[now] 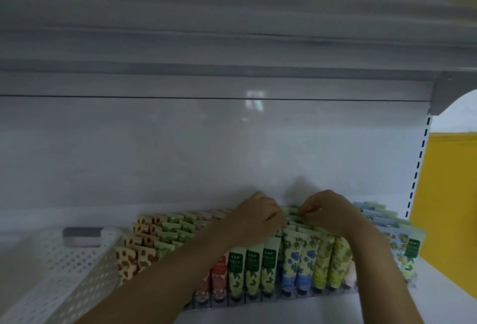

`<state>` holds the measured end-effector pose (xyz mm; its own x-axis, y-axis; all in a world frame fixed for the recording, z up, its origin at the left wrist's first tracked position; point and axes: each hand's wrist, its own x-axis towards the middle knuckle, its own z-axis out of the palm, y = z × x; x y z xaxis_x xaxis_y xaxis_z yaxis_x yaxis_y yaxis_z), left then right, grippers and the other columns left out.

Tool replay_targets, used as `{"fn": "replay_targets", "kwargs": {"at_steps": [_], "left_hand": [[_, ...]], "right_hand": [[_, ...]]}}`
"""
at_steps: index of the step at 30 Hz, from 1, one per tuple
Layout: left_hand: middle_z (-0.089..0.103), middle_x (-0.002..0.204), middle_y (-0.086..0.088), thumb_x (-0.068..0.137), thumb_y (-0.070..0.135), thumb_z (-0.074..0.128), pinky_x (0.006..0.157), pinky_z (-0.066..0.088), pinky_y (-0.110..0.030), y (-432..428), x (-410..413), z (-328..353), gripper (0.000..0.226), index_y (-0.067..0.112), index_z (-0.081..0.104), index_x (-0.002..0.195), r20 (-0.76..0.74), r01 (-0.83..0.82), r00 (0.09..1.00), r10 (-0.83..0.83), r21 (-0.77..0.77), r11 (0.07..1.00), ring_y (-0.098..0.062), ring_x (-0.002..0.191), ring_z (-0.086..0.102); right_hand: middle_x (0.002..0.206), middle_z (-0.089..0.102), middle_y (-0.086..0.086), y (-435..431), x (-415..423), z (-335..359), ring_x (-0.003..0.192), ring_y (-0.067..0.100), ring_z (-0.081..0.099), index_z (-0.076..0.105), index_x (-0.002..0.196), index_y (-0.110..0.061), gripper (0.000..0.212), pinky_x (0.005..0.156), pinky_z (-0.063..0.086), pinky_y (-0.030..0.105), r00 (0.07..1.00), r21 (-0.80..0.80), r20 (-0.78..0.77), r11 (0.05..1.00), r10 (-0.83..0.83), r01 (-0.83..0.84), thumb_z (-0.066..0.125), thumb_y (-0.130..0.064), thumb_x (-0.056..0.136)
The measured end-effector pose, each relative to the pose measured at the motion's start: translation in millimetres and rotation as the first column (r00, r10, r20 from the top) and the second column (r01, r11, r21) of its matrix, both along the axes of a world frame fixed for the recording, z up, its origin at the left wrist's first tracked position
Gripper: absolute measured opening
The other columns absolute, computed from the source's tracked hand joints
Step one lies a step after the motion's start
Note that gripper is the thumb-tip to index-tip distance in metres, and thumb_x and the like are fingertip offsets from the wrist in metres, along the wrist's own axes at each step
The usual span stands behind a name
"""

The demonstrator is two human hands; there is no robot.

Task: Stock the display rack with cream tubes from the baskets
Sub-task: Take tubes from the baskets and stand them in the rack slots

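Both hands at the far middle rows of the display rack, seating a tube.

Nearest us, the rack's wire front edge props the cream tubes cap-down and leaning back, sorted by print into lanes so the labels face out. Past them, the right hand has its fingers curled tight and pinches the crimped top of a pale green tube, which we judge it is steering into its lane. The left hand curls its fingers down among the neighbouring tops, probably parting them; we cannot tell whether it grips one. A white perforated basket sits just left of the rack, within reach. Farthest is the white back panel.
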<state>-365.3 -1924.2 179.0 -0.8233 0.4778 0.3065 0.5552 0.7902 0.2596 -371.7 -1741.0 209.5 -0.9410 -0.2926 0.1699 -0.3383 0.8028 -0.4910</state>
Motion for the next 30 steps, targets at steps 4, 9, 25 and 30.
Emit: {"fn": "replay_targets", "kwargs": {"at_steps": [4,9,25,30], "left_hand": [[0.065,0.106,-0.005,0.076,0.051,0.019,0.097,0.036,-0.038,4.1,3.5,3.5,0.068,0.010,0.069,0.094,0.054,-0.027,0.998,0.027,0.012,1.000,-0.017,0.107,0.043],[0.062,0.100,-0.013,0.082,0.049,0.018,0.091,0.040,-0.037,3.5,1.2,3.7,0.068,0.002,0.066,0.094,0.067,-0.102,0.992,0.102,-0.015,0.995,-0.018,0.102,0.043],[0.067,0.097,-0.012,0.066,0.059,0.012,0.085,0.046,-0.043,2.3,-1.6,6.8,0.081,0.003,0.068,0.085,0.095,-0.110,0.989,0.113,-0.036,0.993,-0.026,0.094,0.056],[0.065,0.092,-0.008,0.076,0.054,0.022,0.083,0.045,-0.043,2.5,3.6,7.3,0.070,0.002,0.067,0.084,0.018,-0.051,0.999,0.050,0.009,0.999,-0.019,0.089,0.055]], "right_hand": [[0.095,0.071,-0.002,-5.2,1.9,-1.5,0.090,0.015,0.063,0.076,0.087,-0.022,0.017,0.083,0.050,0.027,1.000,0.053,0.007,0.999,0.010,-0.010,0.062,-0.014,0.082],[0.101,0.071,0.001,-7.3,3.2,-3.2,0.085,0.012,0.060,0.075,0.095,-0.018,0.022,0.080,0.047,0.022,1.000,0.030,0.018,0.999,0.023,-0.024,0.059,-0.007,0.083],[0.089,0.065,-0.003,-8.1,5.2,-3.0,0.079,0.010,0.056,0.074,0.092,-0.019,0.027,0.070,0.042,0.020,0.997,-0.002,0.060,0.999,0.044,-0.044,0.054,-0.004,0.085],[0.084,0.061,-0.007,3.7,5.9,3.6,0.080,0.010,0.056,0.068,0.075,-0.024,0.017,0.061,0.041,0.012,0.999,-0.064,0.022,0.998,0.023,-0.022,0.062,-0.011,0.083]]}}
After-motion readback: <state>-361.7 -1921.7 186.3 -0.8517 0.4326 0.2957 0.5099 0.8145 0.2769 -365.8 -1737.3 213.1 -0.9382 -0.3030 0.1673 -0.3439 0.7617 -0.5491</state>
